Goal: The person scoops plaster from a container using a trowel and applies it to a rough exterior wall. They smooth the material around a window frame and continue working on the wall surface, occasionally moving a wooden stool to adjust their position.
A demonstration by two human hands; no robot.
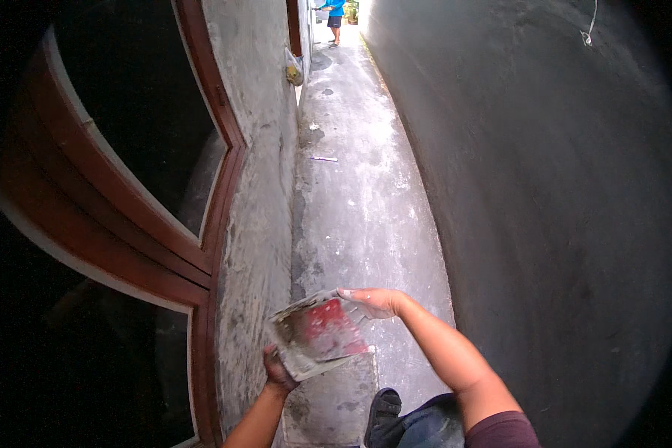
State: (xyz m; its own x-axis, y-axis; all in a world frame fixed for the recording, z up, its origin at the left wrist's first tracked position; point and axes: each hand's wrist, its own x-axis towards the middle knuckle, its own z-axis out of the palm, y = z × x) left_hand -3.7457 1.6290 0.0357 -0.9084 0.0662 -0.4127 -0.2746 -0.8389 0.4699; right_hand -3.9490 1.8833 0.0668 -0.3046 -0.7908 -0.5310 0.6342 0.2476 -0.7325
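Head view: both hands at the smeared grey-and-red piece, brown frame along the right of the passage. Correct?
Wrong side: the head view shows the brown frame along the left of the passage. Left hand and right hand are at the smeared grey-and-red piece.

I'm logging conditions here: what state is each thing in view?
Red-and-grey object: smeared, tilted.
Left hand: gripping its lower edge.
Right hand: at its upper-right corner.
Walkway: stained.
Thin strip: lying flat.
Bag: apparently hanging.
Cord: dangling.
Distant person: standing.

Free room along the walkway [366, 216], between walls [552, 194]
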